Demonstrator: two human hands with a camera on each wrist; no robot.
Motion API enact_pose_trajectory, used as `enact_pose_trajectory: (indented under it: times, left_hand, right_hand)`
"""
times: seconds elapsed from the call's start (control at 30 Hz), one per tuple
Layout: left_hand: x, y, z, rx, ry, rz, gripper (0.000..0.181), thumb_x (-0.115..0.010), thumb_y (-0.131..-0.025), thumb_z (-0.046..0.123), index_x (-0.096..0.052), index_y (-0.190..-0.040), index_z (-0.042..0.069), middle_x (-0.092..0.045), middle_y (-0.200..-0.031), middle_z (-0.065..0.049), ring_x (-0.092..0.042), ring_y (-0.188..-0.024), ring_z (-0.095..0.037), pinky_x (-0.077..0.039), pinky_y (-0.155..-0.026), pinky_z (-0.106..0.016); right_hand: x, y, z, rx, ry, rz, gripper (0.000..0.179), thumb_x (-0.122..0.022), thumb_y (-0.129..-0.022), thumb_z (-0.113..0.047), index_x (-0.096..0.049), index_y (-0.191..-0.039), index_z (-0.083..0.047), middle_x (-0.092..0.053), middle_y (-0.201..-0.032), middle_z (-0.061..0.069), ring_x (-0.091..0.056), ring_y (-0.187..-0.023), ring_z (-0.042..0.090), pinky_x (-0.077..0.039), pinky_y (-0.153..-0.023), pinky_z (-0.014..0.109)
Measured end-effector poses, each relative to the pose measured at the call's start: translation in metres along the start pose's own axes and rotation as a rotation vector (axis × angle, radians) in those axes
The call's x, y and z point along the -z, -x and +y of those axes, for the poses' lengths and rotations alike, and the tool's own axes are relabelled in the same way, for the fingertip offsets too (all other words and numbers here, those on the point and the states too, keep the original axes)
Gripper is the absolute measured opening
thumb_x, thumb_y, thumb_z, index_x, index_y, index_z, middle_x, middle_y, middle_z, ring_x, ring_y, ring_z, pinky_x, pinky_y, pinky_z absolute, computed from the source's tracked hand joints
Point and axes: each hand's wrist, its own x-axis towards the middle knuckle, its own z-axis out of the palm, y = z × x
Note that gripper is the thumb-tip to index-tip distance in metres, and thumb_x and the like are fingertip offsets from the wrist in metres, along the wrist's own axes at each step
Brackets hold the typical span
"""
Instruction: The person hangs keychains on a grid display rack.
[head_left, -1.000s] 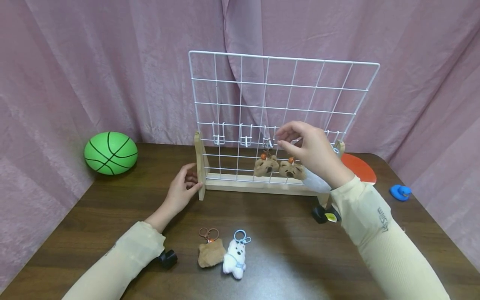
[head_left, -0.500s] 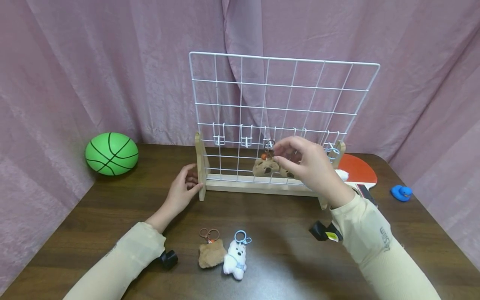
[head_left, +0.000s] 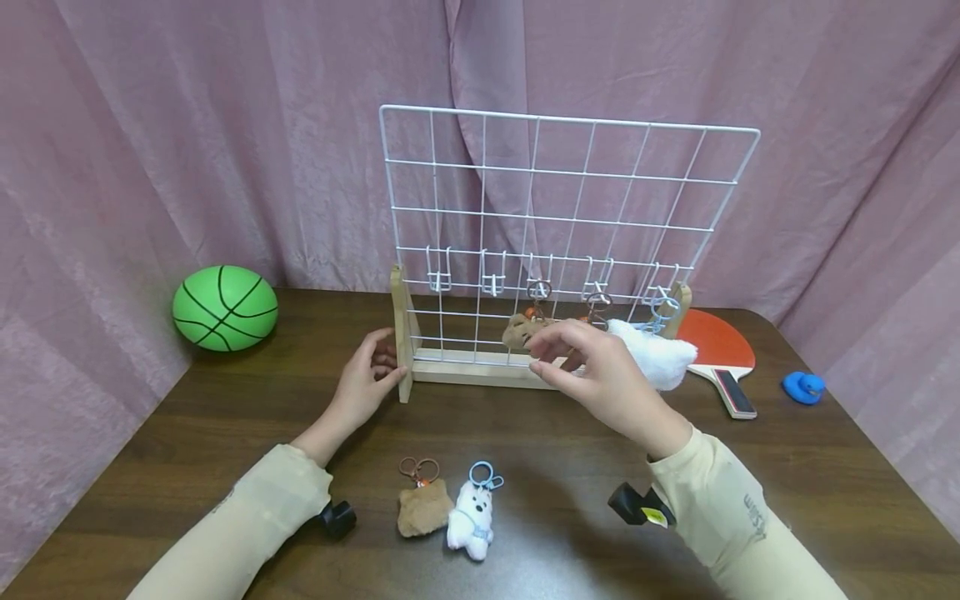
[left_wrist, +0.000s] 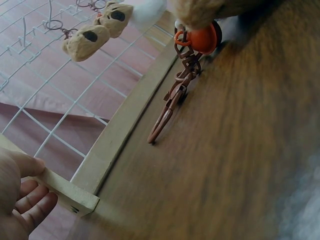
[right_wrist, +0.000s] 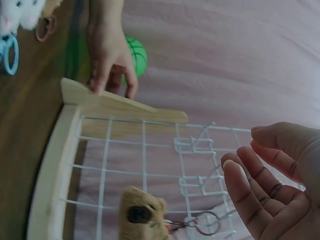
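My left hand (head_left: 363, 379) holds the left leg (head_left: 401, 308) of a wooden stand, thumb on its front edge. The stand carries a white wire grid (head_left: 570, 118) with a row of white hooks. My right hand (head_left: 600, 375), fingers loosely bent and holding nothing, hovers in front of the grid. Behind it hangs a brown plush bear keychain (head_left: 516, 333). A second brown bear keychain (left_wrist: 112, 20) hangs beside that one, mostly hidden by the hand in the head view. Furthest right hangs a white plush keychain (head_left: 663, 358) on a blue ring.
On the table in front lie a brown plush keychain (head_left: 422, 510) and a white plush dog keychain (head_left: 471, 521). A green ball (head_left: 225, 308) is at left. A red table tennis paddle (head_left: 716, 342) and a blue rubber duck (head_left: 802, 387) are at right. Pink curtains hang behind.
My right hand has come down and toward me from the hooks, uncovering the second bear's ring and the white plush. The left hand stays on the stand.
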Motion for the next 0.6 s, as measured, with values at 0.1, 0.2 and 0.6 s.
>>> enact_pose_trajectory:
  times: [0.1,0.2,0.6]
  left_hand:
    - [0.0,0.0,0.001,-0.001,0.003,0.001,0.059,-0.067,-0.087,-0.001,-0.038,-0.138,-0.003,-0.056,-0.113,-0.024,-0.06,-0.098,-0.032,-0.056,-0.083,-0.028]
    - [-0.001,0.0,0.0,-0.006,-0.001,0.002,0.059,-0.067,-0.087,-0.001,-0.038,-0.138,-0.003,-0.056,-0.113,-0.024,-0.06,-0.098,-0.032,-0.056,-0.083,-0.028]
    - [0.0,0.0,0.0,-0.006,0.004,-0.003,0.061,-0.068,-0.086,-0.001,-0.037,-0.139,-0.004,-0.056,-0.113,-0.025,-0.06,-0.097,-0.033,-0.056,-0.082,-0.027]
  right_hand:
    - [-0.007,0.005,0.002,0.007,-0.028,-0.03,0.015,-0.07,-0.086,-0.009,-0.068,-0.101,-0.01,-0.069,-0.094,0.0,-0.064,-0.083,0.011,-0.055,-0.067,0.023]
    - [-0.014,0.01,0.004,0.008,-0.053,-0.054,0.016,-0.07,-0.086,-0.009,-0.067,-0.101,-0.009,-0.069,-0.094,0.0,-0.064,-0.083,0.01,-0.056,-0.067,0.023]
    - [-0.038,0.022,0.014,0.001,-0.093,-0.139,0.017,-0.071,-0.085,-0.01,-0.067,-0.101,-0.01,-0.07,-0.095,0.002,-0.064,-0.082,0.007,-0.057,-0.07,0.027]
